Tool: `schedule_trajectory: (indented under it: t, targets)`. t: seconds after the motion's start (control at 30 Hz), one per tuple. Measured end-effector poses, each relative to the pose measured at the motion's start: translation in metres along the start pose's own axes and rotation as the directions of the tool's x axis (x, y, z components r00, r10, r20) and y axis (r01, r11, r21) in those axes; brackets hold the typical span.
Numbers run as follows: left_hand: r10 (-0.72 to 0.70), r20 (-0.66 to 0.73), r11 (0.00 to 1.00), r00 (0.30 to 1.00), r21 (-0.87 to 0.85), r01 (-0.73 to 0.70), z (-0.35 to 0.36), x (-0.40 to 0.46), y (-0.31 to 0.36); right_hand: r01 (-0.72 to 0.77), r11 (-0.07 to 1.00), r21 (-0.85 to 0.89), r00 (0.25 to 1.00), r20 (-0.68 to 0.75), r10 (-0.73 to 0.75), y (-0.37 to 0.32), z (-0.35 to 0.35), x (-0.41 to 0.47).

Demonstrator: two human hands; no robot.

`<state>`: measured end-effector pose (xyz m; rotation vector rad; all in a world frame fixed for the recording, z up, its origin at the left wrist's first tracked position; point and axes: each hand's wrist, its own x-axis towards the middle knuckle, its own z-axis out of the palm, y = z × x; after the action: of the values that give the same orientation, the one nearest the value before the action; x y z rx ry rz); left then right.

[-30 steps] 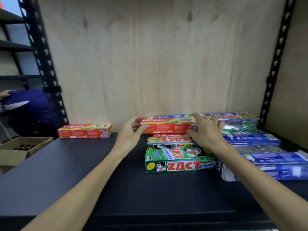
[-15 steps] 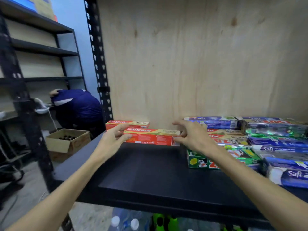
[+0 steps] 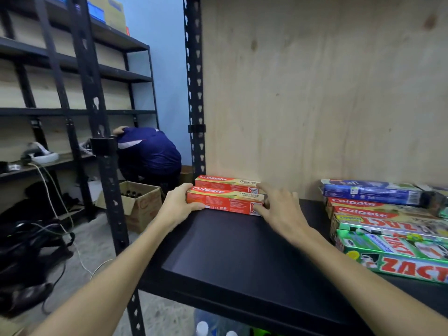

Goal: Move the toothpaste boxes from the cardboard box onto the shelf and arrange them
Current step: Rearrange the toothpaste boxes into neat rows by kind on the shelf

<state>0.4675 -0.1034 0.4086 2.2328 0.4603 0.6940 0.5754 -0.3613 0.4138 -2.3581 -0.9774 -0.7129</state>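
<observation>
The red Colgate box (image 3: 226, 202) sits flat on the black shelf (image 3: 242, 258) near its left end, right in front of a matching red box (image 3: 226, 183) that's against the plywood back, so this looks like the lining-up part of the job. The left hand (image 3: 178, 204) wraps its left end, and the right hand (image 3: 278, 207) has fingers curled on the right end. Next I'd guess snug it flush, let go, then grab another from the mixed pile (image 3: 388, 226) well off to the right.

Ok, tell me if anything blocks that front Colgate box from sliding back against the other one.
Nothing visible does. The front Colgate box, held at its ends by the left hand and right hand, already sits right beside the rear Colgate box on the shelf.
</observation>
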Motion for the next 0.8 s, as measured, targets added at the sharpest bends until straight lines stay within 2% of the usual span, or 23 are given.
schedule_trajectory:
  t: [0.17, 0.37, 0.6, 0.8]
  targets:
    - [0.01, -0.042, 1.0, 0.999, 0.026, -0.009, 0.005, 0.023, -0.004, -0.005, 0.997, 0.081, 1.0, 0.023, 0.004, 0.011, 0.023, 0.008]
    - [-0.026, -0.06, 1.0, 0.998, -0.004, 0.025, 0.01, 0.042, -0.012, -0.105, 0.959, 0.263, 0.994, 0.052, 0.094, 0.026, 0.036, 0.024]
    - [-0.051, -0.037, 0.994, 0.998, -0.094, 0.047, 0.01, 0.054, -0.015, -0.164, 0.962, 0.216, 0.986, 0.035, 0.16, 0.026, 0.037, 0.026]
    - [-0.061, -0.014, 0.987, 0.998, -0.148, 0.058, 0.01, 0.056, -0.019, -0.123, 0.971, 0.203, 0.992, 0.066, 0.112, 0.029, 0.042, 0.027]
